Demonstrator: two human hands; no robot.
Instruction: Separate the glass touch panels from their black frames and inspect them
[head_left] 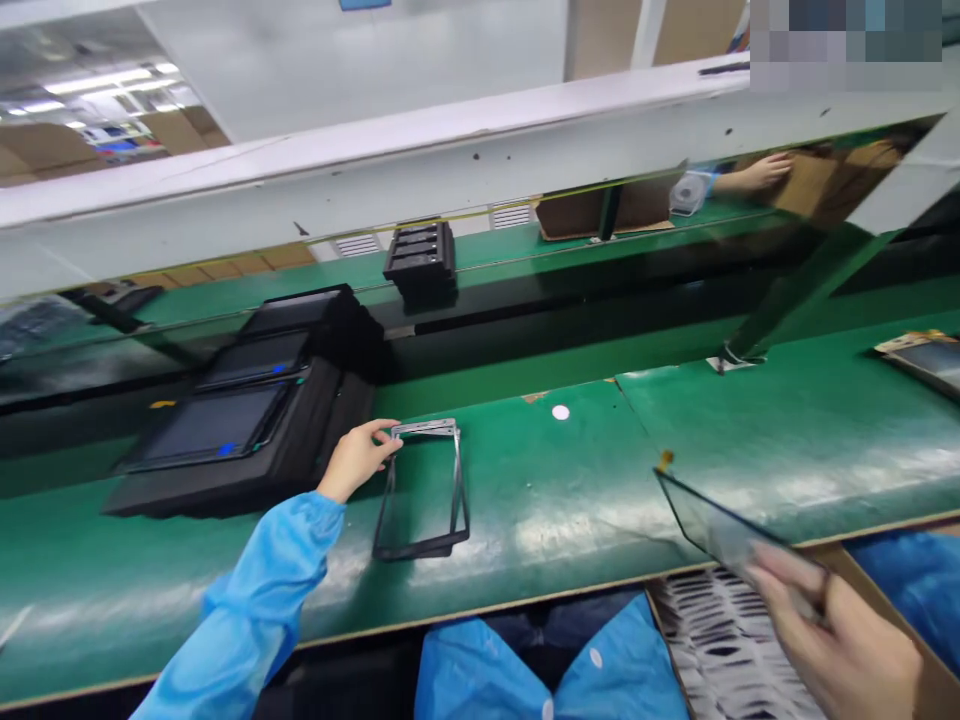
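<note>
My left hand point(354, 462), in a blue sleeve, pinches the upper left corner of a thin rectangular frame point(427, 548) with thumb and index finger. The frame is black with a grey top edge; a second one seems to lie with it, slightly askew, on the green bench point(540, 500). Over the bench's front edge at the right, my right hand point(840, 630) holds a thin glass panel point(709, 520) by its near end. The panel is tilted, has a dark border and carries a small yellowish tab at its far corner. Motion blurs this hand slightly.
Stacked black trays point(315, 420) with dark panels stand at left; another black stack point(420, 255) is farther back. A white divider box point(720, 640) sits below the front edge. A green post point(795, 280) and white beam point(450, 150) cross behind. Another person's hand point(765, 172) shows beyond.
</note>
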